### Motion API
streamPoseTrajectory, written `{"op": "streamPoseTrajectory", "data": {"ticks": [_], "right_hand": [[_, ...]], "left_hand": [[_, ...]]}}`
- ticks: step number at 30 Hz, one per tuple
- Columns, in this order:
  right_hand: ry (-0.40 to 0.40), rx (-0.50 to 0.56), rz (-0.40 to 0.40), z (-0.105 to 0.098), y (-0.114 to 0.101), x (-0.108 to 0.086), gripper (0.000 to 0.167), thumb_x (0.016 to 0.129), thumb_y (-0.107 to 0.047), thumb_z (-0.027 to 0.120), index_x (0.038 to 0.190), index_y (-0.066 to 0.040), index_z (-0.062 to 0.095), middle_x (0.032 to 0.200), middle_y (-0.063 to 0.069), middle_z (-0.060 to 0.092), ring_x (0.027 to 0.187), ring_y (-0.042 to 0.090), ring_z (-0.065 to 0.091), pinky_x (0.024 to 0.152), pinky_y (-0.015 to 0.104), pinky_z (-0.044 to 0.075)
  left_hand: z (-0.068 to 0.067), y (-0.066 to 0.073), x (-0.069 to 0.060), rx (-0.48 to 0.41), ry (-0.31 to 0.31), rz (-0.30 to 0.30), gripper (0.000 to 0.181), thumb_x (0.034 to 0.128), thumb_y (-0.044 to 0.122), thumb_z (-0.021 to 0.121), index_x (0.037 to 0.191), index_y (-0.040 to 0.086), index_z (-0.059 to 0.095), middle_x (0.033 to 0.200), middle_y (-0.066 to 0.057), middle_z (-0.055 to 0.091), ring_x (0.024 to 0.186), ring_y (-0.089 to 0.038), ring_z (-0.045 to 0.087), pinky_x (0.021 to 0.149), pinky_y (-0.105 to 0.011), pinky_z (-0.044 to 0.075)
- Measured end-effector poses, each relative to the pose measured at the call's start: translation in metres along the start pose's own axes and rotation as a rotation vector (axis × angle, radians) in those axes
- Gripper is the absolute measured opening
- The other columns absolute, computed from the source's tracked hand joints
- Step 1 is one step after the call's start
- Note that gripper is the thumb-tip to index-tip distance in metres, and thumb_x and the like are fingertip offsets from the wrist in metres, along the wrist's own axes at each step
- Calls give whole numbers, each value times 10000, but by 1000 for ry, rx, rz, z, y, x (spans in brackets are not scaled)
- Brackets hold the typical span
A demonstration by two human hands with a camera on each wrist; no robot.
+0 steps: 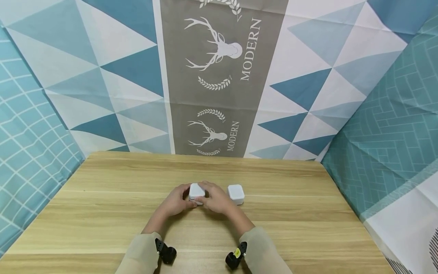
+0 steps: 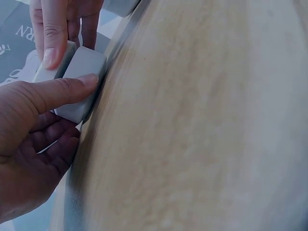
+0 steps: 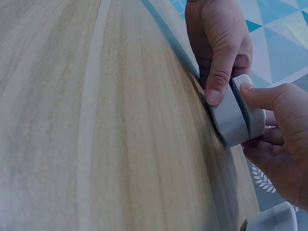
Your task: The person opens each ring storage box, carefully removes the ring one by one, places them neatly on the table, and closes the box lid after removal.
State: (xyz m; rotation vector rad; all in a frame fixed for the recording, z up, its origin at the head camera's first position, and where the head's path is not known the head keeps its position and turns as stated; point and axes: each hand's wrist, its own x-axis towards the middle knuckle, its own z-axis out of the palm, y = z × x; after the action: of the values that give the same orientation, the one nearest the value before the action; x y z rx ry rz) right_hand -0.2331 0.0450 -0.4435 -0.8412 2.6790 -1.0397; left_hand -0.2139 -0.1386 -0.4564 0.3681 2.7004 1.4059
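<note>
Two small white square blocks with rounded corners sit one above the other on the wooden table. My left hand (image 1: 174,200) grips the lower block (image 2: 85,67), its thumb on the near side. With thumb and fingers, my right hand (image 1: 217,198) holds the upper block (image 1: 196,190). In the right wrist view a narrow dark gap parts the upper block (image 3: 250,108) from the lower block (image 3: 228,118), and the upper one looks slightly tilted. Whether they are separate blocks or a box and lid, I cannot tell.
Another white rounded block (image 1: 236,194) rests on the table (image 1: 291,213) just right of my right hand. A patterned cloth (image 1: 219,95) hangs behind the table's far edge. Blue-green cloths (image 1: 386,114) flank both sides.
</note>
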Motion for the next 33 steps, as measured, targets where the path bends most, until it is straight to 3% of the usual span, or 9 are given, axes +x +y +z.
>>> {"op": "streamPoseTrajectory", "data": {"ticks": [17, 21, 27, 33], "right_hand": [[-14, 14, 11, 0, -1, 1, 588, 921, -335, 572, 1406, -45, 408, 1449, 98, 430, 1350, 253, 382, 1119, 431, 320], [-16, 23, 15, -1, -2, 1, 585, 920, -330, 575, 1404, -44, 412, 1444, 83, 439, 1346, 243, 389, 1117, 422, 326], [-2, 16, -1, -1, -1, 1, 581, 915, -340, 580, 1391, -42, 431, 1408, 51, 483, 1287, 207, 456, 1074, 387, 386], [3, 29, 7, -1, 0, 1, 574, 910, -344, 588, 1387, -59, 444, 1410, 49, 482, 1280, 200, 460, 1058, 383, 400]], "left_hand": [[-1, -1, -2, 4, 10, 42, 601, 744, 99, 761, 1287, -12, 528, 1241, -195, 572, 1201, -356, 495, 1049, -524, 370], [0, -1, -2, 43, 20, 67, 603, 744, 120, 763, 1278, -29, 528, 1207, -202, 584, 1169, -365, 511, 1022, -529, 391], [0, -2, 0, 10, 0, 11, 612, 756, 110, 757, 1306, -1, 514, 1246, -177, 569, 1212, -336, 491, 1055, -506, 374], [0, -2, 1, 21, -6, 1, 614, 763, 124, 759, 1311, 3, 509, 1250, -163, 569, 1214, -319, 498, 1044, -488, 394]]}}
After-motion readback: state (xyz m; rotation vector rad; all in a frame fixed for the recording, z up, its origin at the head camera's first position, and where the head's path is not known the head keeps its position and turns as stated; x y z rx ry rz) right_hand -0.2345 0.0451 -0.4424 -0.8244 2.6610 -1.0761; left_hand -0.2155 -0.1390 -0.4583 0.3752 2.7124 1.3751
